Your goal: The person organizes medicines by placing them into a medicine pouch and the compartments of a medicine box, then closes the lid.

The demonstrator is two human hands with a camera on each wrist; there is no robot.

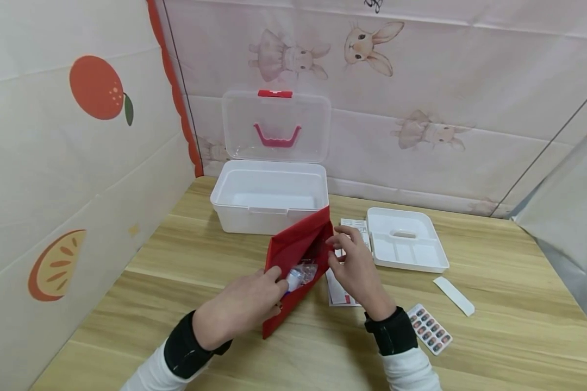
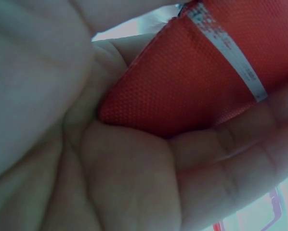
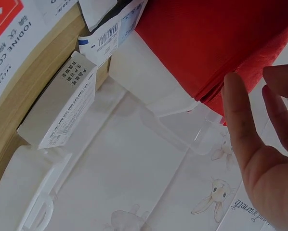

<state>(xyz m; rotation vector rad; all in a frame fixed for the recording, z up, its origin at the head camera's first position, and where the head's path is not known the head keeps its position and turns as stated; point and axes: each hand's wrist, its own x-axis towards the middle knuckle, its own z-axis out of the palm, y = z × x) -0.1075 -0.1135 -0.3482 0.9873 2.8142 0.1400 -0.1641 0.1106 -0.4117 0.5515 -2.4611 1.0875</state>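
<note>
A red zip pouch (image 1: 295,244) stands tilted above the table with its mouth open. Clear plastic packets (image 1: 302,274) show inside it. My left hand (image 1: 247,304) grips the pouch's near left side; in the left wrist view the red fabric (image 2: 182,86) with a pale strip lies between thumb and fingers. At the pouch's right end is my right hand (image 1: 356,266), its fingers bent and apart. From the right wrist, a fingertip (image 3: 234,84) overlaps the zipper edge of the pouch (image 3: 206,53).
Behind the pouch stands a white box (image 1: 269,212) with its clear lid (image 1: 276,122) raised. A white compartment tray (image 1: 408,241), printed boxes (image 1: 339,296), a white strip (image 1: 454,296) and a blister pack of capsules (image 1: 430,329) lie to the right.
</note>
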